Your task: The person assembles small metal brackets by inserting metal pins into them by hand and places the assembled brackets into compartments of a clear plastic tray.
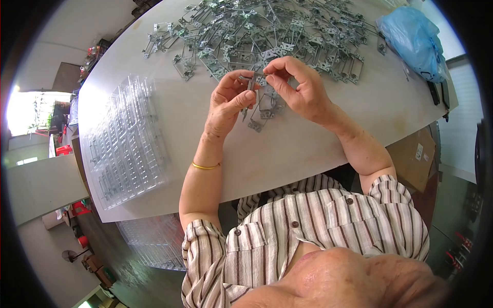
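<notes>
My left hand is closed around a small grey metal bracket, with the thumb pressing on its side. My right hand is beside it, thumb and forefinger pinched together at the bracket's upper end. What lies between those right fingertips is too small to make out. Below and between the hands, a few more metal brackets with thin rods lie on the white table. Just beyond the fingers spreads a large heap of similar metal pieces.
Clear plastic trays lie on the table's left side, and more plastic trays are below its edge. A blue plastic bag sits at the right corner, near dark objects. A cardboard box stands beneath at right.
</notes>
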`<move>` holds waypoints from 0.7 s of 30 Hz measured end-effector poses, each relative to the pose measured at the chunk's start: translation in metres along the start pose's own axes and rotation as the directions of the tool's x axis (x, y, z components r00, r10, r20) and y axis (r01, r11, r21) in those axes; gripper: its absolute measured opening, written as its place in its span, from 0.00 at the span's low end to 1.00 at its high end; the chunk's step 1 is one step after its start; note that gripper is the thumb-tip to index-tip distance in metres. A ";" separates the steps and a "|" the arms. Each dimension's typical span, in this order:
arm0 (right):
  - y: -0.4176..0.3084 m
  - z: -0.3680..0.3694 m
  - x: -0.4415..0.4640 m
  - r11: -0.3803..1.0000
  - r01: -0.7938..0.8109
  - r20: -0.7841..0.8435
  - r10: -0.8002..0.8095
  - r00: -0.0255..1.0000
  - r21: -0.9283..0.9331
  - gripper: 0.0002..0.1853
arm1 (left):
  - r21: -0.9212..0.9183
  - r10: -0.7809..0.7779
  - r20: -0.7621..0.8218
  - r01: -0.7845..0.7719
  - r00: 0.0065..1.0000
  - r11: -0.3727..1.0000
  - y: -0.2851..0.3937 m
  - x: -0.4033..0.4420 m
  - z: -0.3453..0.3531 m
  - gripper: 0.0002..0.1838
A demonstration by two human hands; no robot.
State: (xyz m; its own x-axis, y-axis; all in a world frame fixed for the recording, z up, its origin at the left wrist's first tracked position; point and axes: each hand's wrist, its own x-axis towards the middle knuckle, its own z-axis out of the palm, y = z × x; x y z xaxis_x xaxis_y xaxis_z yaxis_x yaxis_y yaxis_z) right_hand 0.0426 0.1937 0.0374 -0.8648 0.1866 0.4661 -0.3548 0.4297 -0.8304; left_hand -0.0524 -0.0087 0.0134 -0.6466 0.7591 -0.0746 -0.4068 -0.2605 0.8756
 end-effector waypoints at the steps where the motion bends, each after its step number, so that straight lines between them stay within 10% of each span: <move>1: 0.000 0.002 -0.001 0.999 -0.038 0.001 0.038 0.999 0.035 0.06 | 0.008 -0.011 -0.018 0.011 1.000 1.000 0.002 0.000 0.001 0.26; 5: -0.007 0.000 -0.002 0.866 -0.370 0.146 0.340 0.929 0.336 0.07 | 0.088 -0.037 -0.003 0.037 0.999 0.995 0.001 0.000 -0.002 0.26; 11: -0.010 0.005 -0.003 0.814 -0.432 0.252 0.357 0.899 0.388 0.08 | 0.178 -0.068 -0.016 0.070 0.998 0.982 0.003 -0.007 0.000 0.26; 21: -0.011 0.005 -0.003 0.960 -0.271 0.186 0.255 0.949 0.065 0.07 | 0.439 -0.013 -0.022 0.021 1.000 0.898 0.005 -0.011 0.009 0.24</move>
State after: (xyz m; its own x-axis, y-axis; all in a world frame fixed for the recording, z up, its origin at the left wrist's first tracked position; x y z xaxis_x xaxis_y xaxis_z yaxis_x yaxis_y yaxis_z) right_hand 0.0478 0.1843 0.0436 -0.9772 0.1228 0.1734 -0.1292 0.3042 -0.9438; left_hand -0.0418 -0.0128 0.0225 -0.6550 0.7494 -0.0964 -0.0960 0.0440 0.9944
